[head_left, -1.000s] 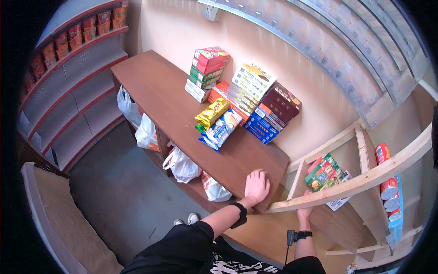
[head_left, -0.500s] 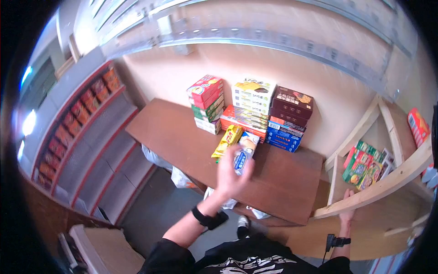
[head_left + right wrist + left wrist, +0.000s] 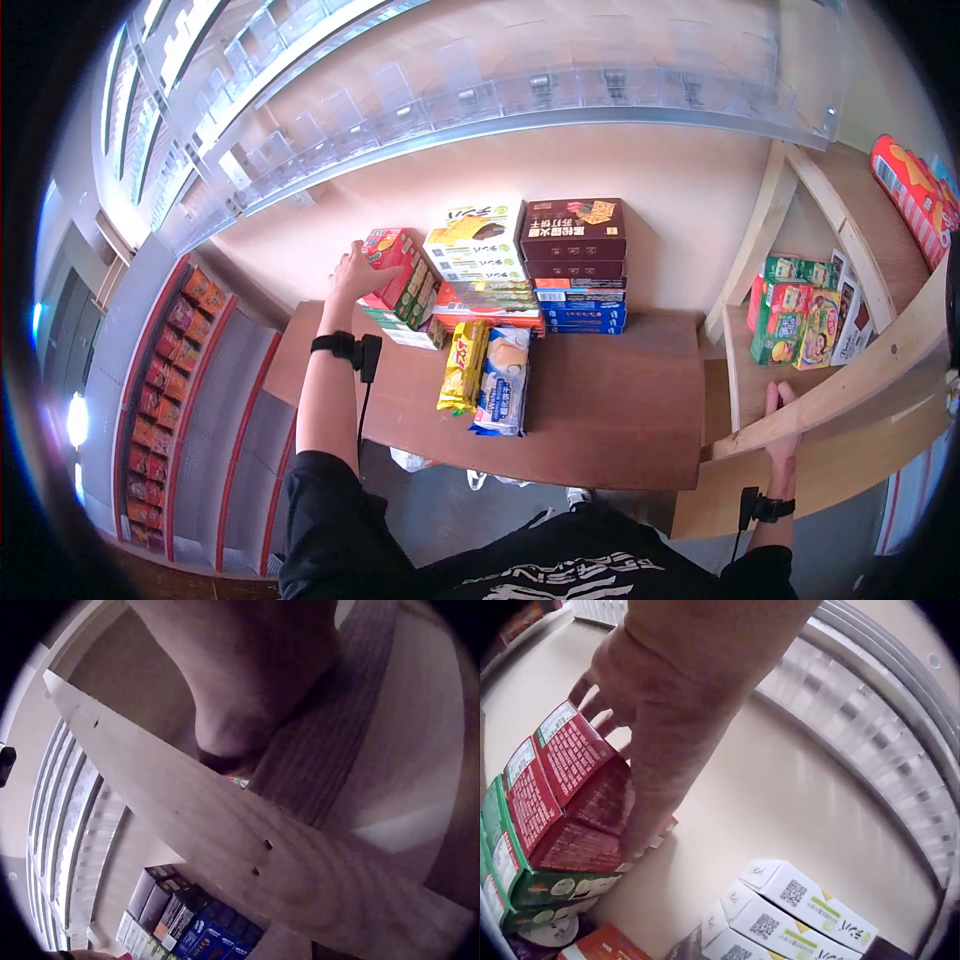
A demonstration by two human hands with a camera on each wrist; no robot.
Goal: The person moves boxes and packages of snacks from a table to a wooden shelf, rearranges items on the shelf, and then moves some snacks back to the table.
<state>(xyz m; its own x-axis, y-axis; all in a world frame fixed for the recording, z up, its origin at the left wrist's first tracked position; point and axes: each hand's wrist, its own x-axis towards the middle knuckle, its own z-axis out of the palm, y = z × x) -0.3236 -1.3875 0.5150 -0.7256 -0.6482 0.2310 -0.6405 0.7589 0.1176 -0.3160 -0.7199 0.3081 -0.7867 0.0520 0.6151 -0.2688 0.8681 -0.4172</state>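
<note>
In the head view, my left hand spans the top of a stack of red boxes and green boxes. The left wrist view shows this hand with its thumb against one side of the red boxes and fingers at the far edge. White boxes and brown boxes stand to the right of that stack; yellow and blue-white packets lie in front. My right hand is at the wooden rail, fingers fairly straight, partly hidden in the right wrist view.
The brown table extends below the boxes. Green packs lie on the wooden rack at right, below red chip packaging. Clear display shelves hang above, and a red-edged shelf unit with packets stands at left.
My left hand has moved from the table's right end, past the packets, to the red boxes at the left. My right hand stays by the rack; the head view has turned.
</note>
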